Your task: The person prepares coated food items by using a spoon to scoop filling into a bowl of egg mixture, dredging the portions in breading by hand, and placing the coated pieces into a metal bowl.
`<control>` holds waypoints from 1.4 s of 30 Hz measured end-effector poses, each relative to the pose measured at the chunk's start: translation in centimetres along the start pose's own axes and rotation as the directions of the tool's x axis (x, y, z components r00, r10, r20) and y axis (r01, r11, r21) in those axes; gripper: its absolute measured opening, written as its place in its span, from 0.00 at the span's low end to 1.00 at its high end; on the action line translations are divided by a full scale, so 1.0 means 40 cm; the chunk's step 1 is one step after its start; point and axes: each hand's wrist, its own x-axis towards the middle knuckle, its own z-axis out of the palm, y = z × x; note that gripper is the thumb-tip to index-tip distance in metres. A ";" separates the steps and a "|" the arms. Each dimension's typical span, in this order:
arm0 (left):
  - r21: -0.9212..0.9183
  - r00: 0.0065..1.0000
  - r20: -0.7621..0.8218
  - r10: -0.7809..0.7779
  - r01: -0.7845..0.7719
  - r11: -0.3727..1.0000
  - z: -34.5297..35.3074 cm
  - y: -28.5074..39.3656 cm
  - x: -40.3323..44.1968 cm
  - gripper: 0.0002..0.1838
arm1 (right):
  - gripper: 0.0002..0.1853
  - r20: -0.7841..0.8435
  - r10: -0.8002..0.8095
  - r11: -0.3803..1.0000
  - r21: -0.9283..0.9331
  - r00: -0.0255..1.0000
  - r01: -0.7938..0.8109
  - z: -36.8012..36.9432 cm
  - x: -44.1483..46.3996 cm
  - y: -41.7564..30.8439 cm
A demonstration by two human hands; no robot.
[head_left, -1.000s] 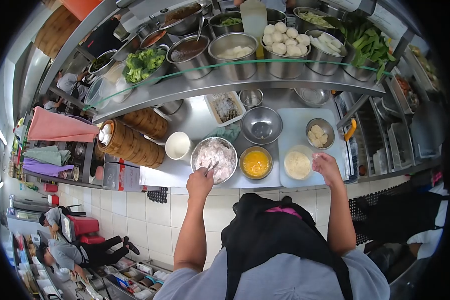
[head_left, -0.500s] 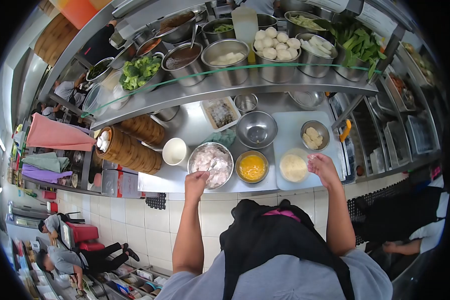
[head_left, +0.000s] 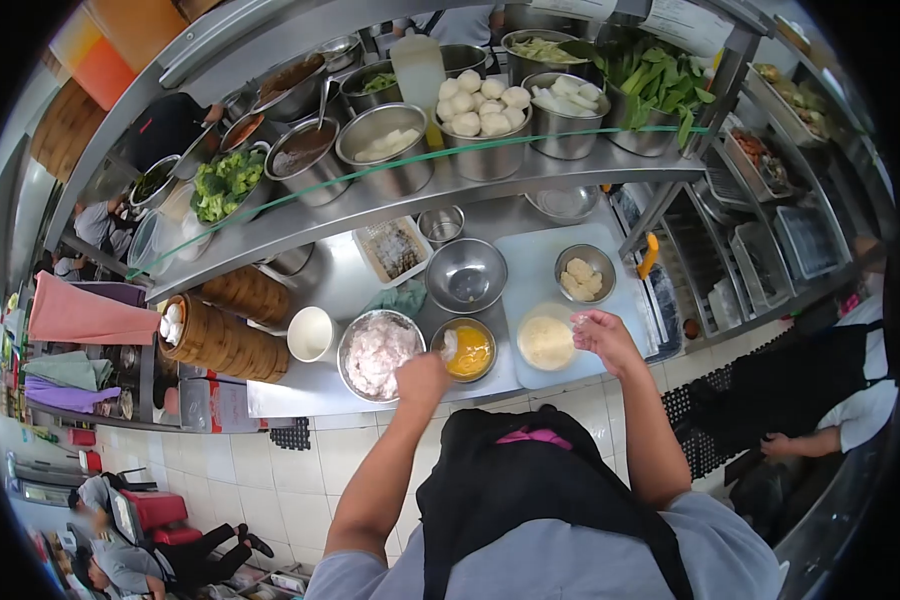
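My left hand (head_left: 423, 380) is closed between the steel bowl of pale pink minced mixture (head_left: 378, 352) and the bowl of beaten egg (head_left: 475, 352). A spoon end with a pale lump (head_left: 449, 346) shows at the egg bowl's left side; the handle is hidden by the fingers. Beside the tub of pale crumbs (head_left: 547, 343), my right hand (head_left: 602, 338) has its fingertips pinched together, with whitish bits on them. Behind the crumbs, on the pale cutting board (head_left: 518, 262), a small steel bowl holds pale lumps (head_left: 581, 280).
An empty steel bowl (head_left: 467, 276), a white tub (head_left: 312, 335) and bamboo steamers (head_left: 232, 342) stand on the counter. Overhead, a steel shelf (head_left: 420, 192) carries food containers. A co-worker in a black apron (head_left: 800, 400) is at the right; others are at the lower left.
My left hand has moved right from the mince bowl toward the egg bowl, where a pale lump now appears. My right hand remains beside the crumbs. The camera view has shifted.
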 end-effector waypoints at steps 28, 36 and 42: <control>0.001 0.952 0.263 -0.158 0.163 0.987 0.051 0.058 0.073 0.22 | 0.11 -0.009 0.023 1.000 0.009 1.000 -0.023 -0.025 -0.023 0.026; -0.054 0.994 0.105 0.006 0.000 0.999 -0.036 0.045 0.027 0.17 | 0.21 0.176 -0.259 0.549 -0.782 0.950 0.295 0.036 0.078 0.090; -0.086 0.999 0.013 0.041 -0.040 0.995 -0.185 0.070 -0.035 0.12 | 0.35 0.114 -0.054 0.009 -0.993 0.992 0.115 0.144 0.107 0.140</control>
